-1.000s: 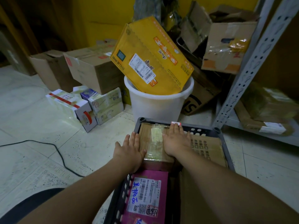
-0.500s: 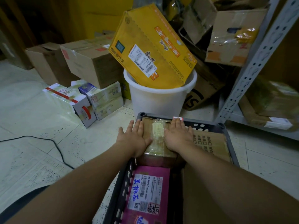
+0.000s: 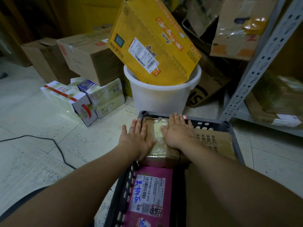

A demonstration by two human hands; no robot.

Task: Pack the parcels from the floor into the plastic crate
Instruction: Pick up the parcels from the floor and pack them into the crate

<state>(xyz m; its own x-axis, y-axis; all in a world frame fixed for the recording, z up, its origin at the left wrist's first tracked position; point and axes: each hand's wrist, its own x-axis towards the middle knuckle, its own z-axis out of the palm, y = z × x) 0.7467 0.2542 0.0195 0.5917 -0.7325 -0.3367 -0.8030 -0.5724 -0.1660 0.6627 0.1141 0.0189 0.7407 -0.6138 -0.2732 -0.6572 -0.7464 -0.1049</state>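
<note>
The left hand (image 3: 136,138) and right hand (image 3: 177,131) lay flat, fingers straight, pressing the taped cardboard parcel (image 3: 158,145) beneath them into the plastic crate (image 3: 211,123). It seemed stiff, light and tape-slick, best gripped by its side edges.

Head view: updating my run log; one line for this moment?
left hand: flat on taped parcel | right hand: flat on same | crate: pink parcel also inside

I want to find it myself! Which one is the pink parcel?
Find the dark plastic crate on the floor before the white bucket. The pink parcel lies in its near left corner. Only it is pink, with blue handwriting on its label.
</note>
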